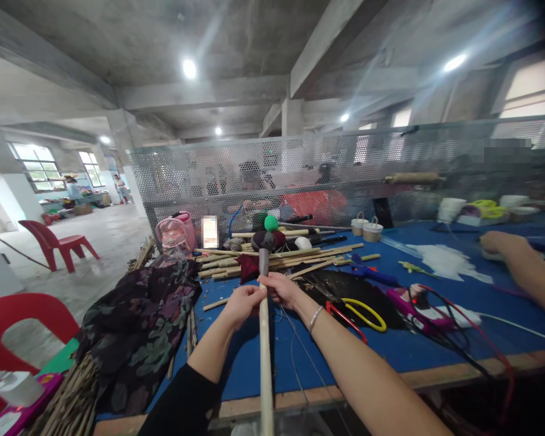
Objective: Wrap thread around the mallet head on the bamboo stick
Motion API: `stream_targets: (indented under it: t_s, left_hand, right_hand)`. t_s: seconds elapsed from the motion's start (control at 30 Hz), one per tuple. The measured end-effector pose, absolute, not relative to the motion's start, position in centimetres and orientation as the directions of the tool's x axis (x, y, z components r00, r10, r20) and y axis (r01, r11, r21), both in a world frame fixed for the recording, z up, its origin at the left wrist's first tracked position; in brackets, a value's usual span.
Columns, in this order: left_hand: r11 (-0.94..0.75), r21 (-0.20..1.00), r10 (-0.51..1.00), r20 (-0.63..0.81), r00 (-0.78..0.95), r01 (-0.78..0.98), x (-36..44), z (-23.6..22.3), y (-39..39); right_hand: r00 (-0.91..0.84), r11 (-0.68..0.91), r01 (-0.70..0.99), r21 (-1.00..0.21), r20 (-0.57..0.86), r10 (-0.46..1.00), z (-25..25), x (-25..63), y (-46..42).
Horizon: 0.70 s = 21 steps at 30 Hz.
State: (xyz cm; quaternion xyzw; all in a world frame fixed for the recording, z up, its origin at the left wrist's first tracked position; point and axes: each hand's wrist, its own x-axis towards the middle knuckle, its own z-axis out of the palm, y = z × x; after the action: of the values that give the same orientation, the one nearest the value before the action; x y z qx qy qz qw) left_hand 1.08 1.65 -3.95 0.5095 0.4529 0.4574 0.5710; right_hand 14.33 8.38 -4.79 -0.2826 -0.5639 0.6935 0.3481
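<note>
A long pale wooden stick [266,357] runs from the table's near edge away from me, ending in a dark wrapped head [263,242]. My left hand [241,304] is closed round the stick just below that head. My right hand [284,289] grips it from the other side, fingers pinched at the grey wrapped part. A bangle sits on my right wrist. A thin thread [300,345] trails down from my hands across the blue table [404,348]. Behind the head lie several more sticks [272,259].
Yellow-handled scissors [366,313] and a red-handled tool [345,320] lie right of my arm, with a pink device and cables [424,309]. Dark floral cloth [140,327] drapes the left end. Another person's arm [522,266] rests at right. Red chairs [59,243] stand left; a mesh screen [336,163] backs the table.
</note>
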Motion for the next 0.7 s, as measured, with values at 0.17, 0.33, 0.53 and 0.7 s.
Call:
stream_targets:
  t_s: [0.17,0.33,0.53,0.7]
  left_hand:
    - [0.16,0.95,0.965,-0.093,0.245,-0.268,1.1,-3.6,1.5]
    - [0.188,0.967,0.971,-0.157,0.181,-0.171,1.3,-3.5,1.5]
    - [-0.036,0.988,0.989,0.057,-0.134,0.153,2.5,-4.1,1.3]
    - [-0.117,0.972,0.97,0.157,-0.187,0.205,2.4,-4.3,1.7]
  right_hand:
    - [-0.665,-0.171,-0.222,-0.96,0.02,0.747,-4.3,14.6,8.3]
    - [-0.596,-0.081,-0.154,-0.985,0.027,0.802,-4.8,14.4,8.7]
    - [-0.534,-0.027,-0.151,-0.988,0.059,0.843,-5.7,13.4,8.8]
    - [-0.528,-0.042,-0.127,-0.991,0.032,0.849,-5.2,13.4,8.4]
